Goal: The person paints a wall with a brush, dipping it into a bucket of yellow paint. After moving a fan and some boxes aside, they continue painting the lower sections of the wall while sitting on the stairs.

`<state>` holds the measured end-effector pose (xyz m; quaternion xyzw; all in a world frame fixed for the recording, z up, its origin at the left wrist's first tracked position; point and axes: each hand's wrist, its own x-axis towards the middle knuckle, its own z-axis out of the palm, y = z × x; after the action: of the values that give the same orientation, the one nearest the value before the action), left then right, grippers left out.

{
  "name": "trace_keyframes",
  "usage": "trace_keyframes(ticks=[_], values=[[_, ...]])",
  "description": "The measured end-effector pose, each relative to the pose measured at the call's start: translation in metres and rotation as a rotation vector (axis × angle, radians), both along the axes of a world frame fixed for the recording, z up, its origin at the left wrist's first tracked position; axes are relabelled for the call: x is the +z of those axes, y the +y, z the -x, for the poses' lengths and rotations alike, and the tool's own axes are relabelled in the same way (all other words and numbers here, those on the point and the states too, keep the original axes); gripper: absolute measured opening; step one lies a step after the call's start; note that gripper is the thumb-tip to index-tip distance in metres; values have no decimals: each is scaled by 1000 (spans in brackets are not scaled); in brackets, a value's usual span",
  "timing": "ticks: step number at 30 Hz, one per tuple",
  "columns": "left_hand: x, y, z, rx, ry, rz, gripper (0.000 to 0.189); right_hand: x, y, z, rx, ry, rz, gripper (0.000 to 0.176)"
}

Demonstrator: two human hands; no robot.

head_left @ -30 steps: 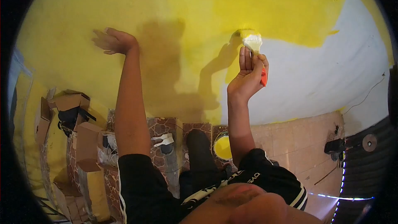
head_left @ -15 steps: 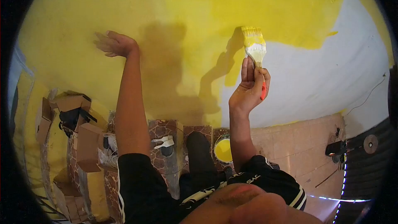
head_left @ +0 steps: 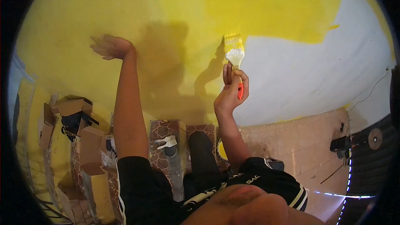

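My right hand (head_left: 231,90) grips the handle of a wide paintbrush (head_left: 234,54), whose bristles carry yellow paint and point up against the wall. The brush is at the border between the yellow paint (head_left: 266,8) and the white part of the wall (head_left: 283,75). My left hand (head_left: 112,46) is raised at the yellow wall on the left, fingers spread and holding nothing. Below my right forearm, a container of yellow paint (head_left: 222,149) is partly hidden.
Cardboard boxes (head_left: 91,148) with a black item stand on steps at the lower left. A white brush-like item (head_left: 166,142) lies on a patterned step (head_left: 158,128). A fan-like device (head_left: 341,143) stands at the right. A thin wire hangs on the right wall.
My right hand and the brush have moved left and slightly down along the paint border. My left hand has shifted slightly left. My forearm now covers more of the paint container.
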<state>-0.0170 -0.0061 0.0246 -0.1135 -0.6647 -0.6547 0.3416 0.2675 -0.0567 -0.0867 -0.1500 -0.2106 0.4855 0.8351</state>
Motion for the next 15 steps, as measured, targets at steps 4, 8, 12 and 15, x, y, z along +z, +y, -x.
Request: trace_keyframes(ticks=[4, 8, 12, 15], values=[[2, 0, 0, -20, -13, -16, 55, -17, -5, 1, 2, -37, 51, 6], [3, -1, -2, -17, -11, -11, 56, -41, -8, 1, -5, -100, 134, 6], [0, 0, 2, -25, -12, -16, 56, -66, -10, 4, -3, -102, 151, 7], [-2, 1, 2, 22, 14, 147, 54, -78, -14, 5, -22, -140, 179, 8]])
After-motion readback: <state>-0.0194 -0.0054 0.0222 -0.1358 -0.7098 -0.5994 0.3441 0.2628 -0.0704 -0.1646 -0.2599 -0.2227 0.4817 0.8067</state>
